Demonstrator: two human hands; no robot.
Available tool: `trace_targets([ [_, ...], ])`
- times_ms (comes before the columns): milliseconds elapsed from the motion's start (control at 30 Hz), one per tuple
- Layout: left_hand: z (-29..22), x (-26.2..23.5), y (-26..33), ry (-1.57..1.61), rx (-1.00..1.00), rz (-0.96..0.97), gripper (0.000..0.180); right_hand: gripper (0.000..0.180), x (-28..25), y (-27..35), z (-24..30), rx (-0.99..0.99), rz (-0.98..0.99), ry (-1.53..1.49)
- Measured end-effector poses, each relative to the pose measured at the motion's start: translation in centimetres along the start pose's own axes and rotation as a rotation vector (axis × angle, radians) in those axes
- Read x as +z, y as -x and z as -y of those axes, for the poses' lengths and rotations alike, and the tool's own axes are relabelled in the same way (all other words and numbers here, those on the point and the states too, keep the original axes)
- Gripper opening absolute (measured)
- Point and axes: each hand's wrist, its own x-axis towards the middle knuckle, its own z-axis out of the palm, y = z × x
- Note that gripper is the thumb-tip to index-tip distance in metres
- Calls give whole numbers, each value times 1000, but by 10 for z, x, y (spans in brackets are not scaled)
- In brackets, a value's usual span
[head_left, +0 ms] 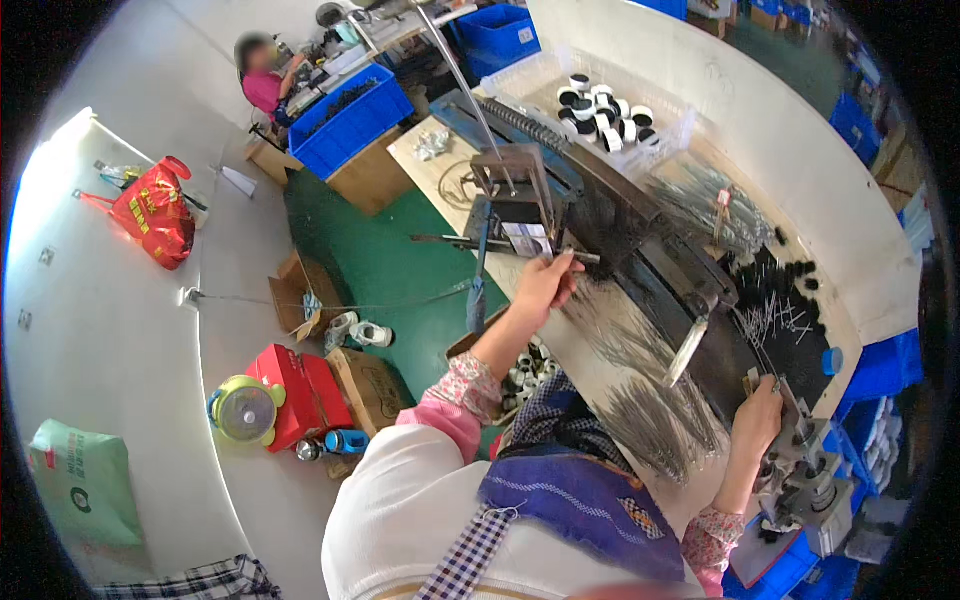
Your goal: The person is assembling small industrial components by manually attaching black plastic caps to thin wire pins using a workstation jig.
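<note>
My left hand (545,288) is closed at the front of the bench machine (610,200), its thumb and fingers curled at the end of a metal bar (587,257). Farther right, the fingers of my right hand (758,412) are pinched together beside the machine's near end; what they hold is too small to make out. Between my hands, bundles of thin metal wires (655,425) lie on the table. A pale-handled lever (688,350) sticks out from the machine toward me. Black bristle pieces with thin stems (775,310) lie behind my right hand.
A clear tray (680,135) of white and black round caps stands at the back. More wires (710,205) are piled behind the machine. A grey metal device (815,480) sits right of my right hand. Boxes (370,390) stand on the floor at left; another person (265,80) sits far off.
</note>
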Motion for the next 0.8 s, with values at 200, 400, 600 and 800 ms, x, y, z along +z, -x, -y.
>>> trace_targets([
  [200,16,27,8,255,74,-66,27,34,6,-2,-18,-91,-86,-211],
  [400,-17,132,84,145,298,415,26,38,10,5,-13,-277,-103,-453],
  [600,-2,219,87,58,-419,966,29,43,1,9,-7,-242,-60,-534],
  [800,23,232,83,155,-369,677,23,41,12,15,5,-149,-199,-397],
])
